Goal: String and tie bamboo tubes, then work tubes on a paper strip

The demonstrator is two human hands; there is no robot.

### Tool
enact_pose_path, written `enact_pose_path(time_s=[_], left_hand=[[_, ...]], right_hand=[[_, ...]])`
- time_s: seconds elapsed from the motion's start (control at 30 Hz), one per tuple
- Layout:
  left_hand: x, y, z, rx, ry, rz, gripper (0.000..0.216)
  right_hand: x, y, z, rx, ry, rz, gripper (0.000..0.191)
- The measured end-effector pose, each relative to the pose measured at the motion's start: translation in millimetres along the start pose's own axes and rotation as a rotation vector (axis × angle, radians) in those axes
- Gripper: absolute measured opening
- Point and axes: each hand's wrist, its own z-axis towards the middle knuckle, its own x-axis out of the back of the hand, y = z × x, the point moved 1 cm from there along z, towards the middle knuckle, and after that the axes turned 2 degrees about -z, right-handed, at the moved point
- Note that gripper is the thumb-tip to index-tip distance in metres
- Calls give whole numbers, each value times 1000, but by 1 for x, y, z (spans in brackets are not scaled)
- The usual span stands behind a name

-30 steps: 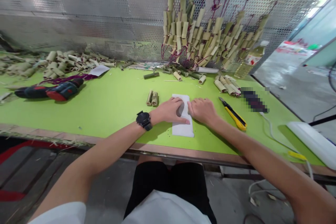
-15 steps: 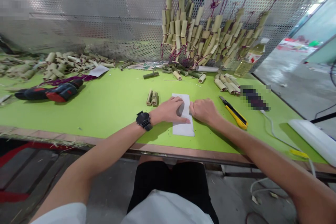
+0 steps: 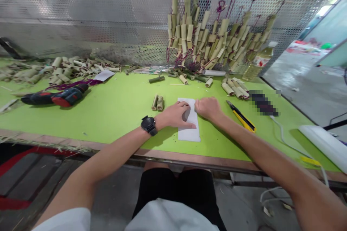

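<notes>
A sheet of white paper (image 3: 189,134) lies flat on the green tabletop in front of me. My left hand (image 3: 177,114), below a black wristwatch, rests on it with thumb and fingers spread. At the paper's right edge is my right hand (image 3: 208,108), its fingers curled into a fist; whatever they may pinch is hidden. Two short bamboo pieces (image 3: 157,103) stand close together, left of the paper. To the right of my right hand lies a yellow utility knife (image 3: 241,116), its tip pointing away from me.
A red and black power drill (image 3: 58,97) lies left, before a heap of bamboo pieces (image 3: 65,68). Strung bamboo (image 3: 200,32) hangs on the perforated metal panel (image 3: 121,18). An oil bottle (image 3: 258,63) stands back right; a white cable (image 3: 284,139) runs along the right side.
My right hand has slid slightly away from me along the paper's right edge. My left hand stays spread on the sheet. The view has tilted a little.
</notes>
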Motion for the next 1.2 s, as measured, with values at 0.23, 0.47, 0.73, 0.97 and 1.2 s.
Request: enact_pose_path(time_s=[0.23, 0.47, 0.73, 0.97, 1.2], left_hand=[[0, -3, 0, -1, -3, -15, 88], [-1, -4, 0, -14, 8, -15, 88], [1, -3, 2, -37, -21, -28, 91], [-1, -5, 3, -13, 5, -16, 90], [1, -3, 2, -9, -16, -29, 90]], right_hand=[[3, -7, -25, 97, -20, 6, 68], [8, -3, -2, 6, -41, -5, 66], [5, 0, -13, 30, -76, 8, 68], [3, -3, -5, 20, -51, 28, 66], [5, -1, -11, -43, -41, -25, 67]])
